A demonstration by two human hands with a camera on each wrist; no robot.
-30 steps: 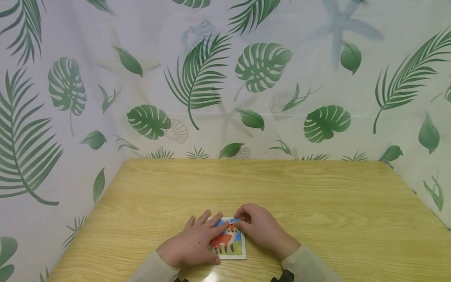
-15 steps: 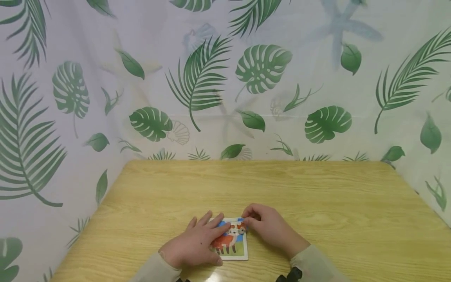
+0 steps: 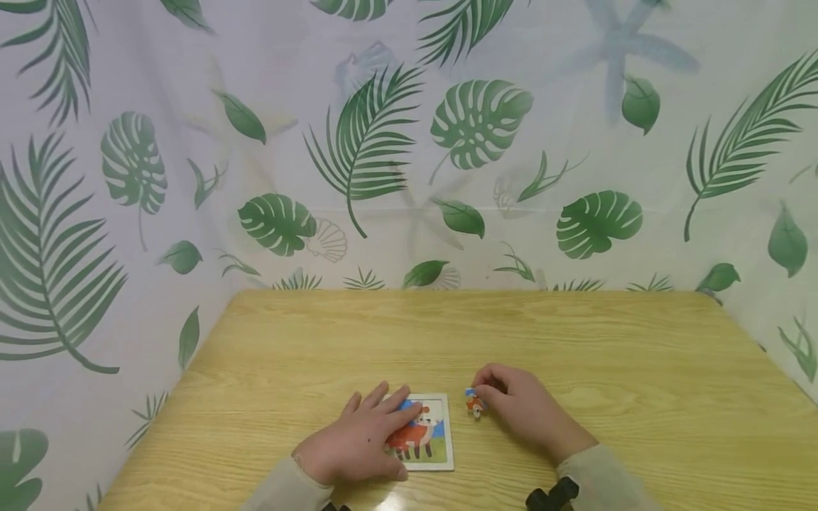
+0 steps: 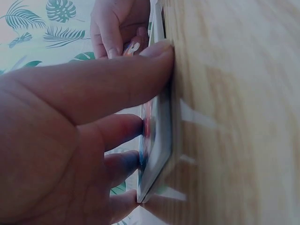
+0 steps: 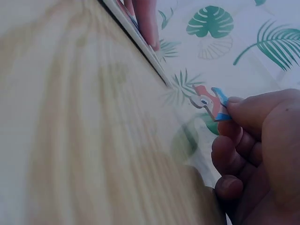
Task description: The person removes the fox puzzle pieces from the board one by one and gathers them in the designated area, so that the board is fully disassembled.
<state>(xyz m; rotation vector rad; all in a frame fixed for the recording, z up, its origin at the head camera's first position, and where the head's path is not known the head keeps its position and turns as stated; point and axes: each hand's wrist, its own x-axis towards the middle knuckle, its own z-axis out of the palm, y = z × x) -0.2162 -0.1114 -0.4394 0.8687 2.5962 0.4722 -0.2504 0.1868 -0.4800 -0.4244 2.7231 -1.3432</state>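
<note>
A small framed jigsaw puzzle (image 3: 432,451) with a red, long-legged animal on blue and green lies flat near the table's front. My left hand (image 3: 358,441) rests across its left part with fingers spread, and the thumb lies by the near edge. A pale bare patch shows at the picture's upper right. To the right of the frame, my right hand (image 3: 525,410) pinches a loose puzzle piece (image 3: 475,403) between thumb and index finger. In the right wrist view this piece (image 5: 212,104) shows an eye, red and blue, held up clear of the tabletop.
The wood-grain table (image 3: 607,355) reaches back to a white curtain (image 3: 396,156) printed with green leaves, which also hangs along both sides. Black straps (image 3: 552,495) sit at the wrists, over pale sleeves (image 3: 607,475).
My right hand has drawn the puzzle piece out of the picture's upper right corner and carried it right, clear of the frame. The left hand stays on the puzzle.
</note>
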